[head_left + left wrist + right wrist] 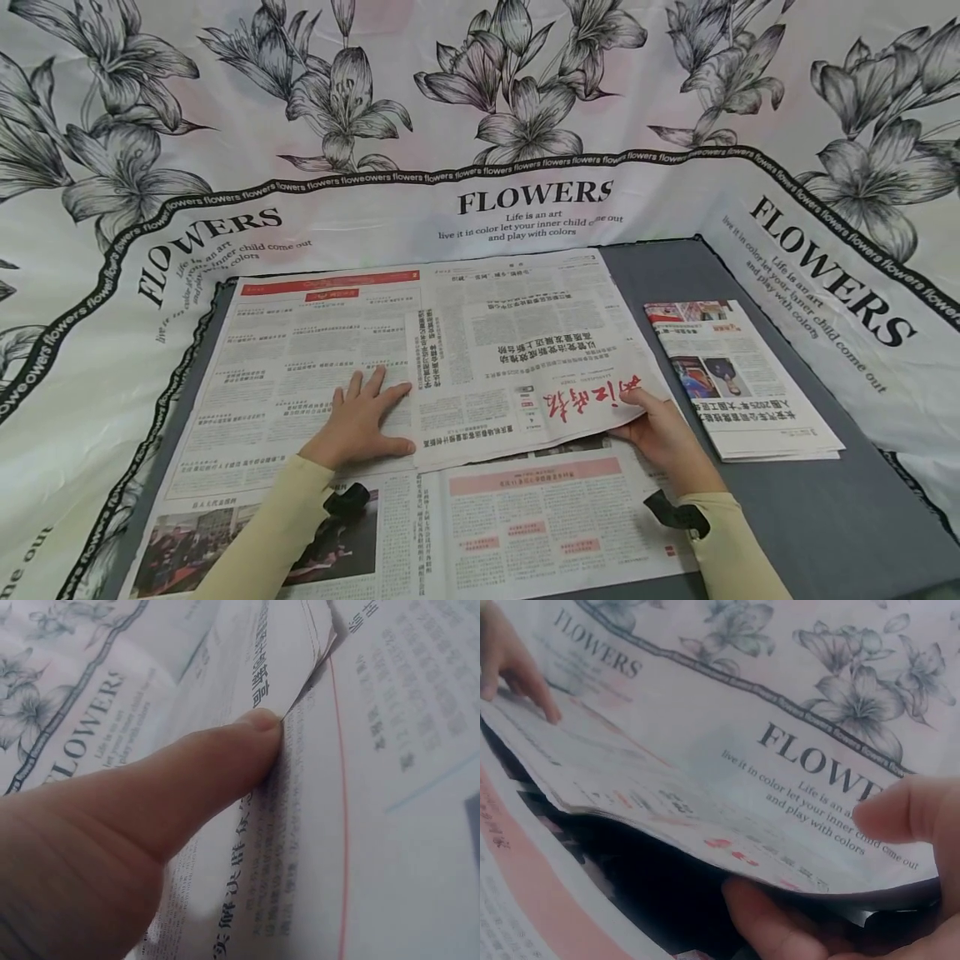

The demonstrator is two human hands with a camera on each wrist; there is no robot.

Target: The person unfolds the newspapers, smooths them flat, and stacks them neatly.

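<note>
A large newspaper (285,433) lies spread on the grey table, its print upside down in the head view. Its lower right part is folded up into a flap (480,442) with a red masthead. My left hand (367,421) rests on the paper with fingers spread, and the thumb (247,739) presses beside the flap's folded edge. At the flap's right corner my right hand (656,429) holds the sheets, thumb above and fingers (772,922) underneath. In the right wrist view the flap's near edge stands raised, with a dark gap below it.
To the right, a folded stack of newspapers (738,383) lies on the grey tabletop (795,517). A white cloth (540,208) printed with flowers and lettering rises behind the table and along both sides. Each wrist carries a black strap (678,512) over a pale yellow sleeve (735,550).
</note>
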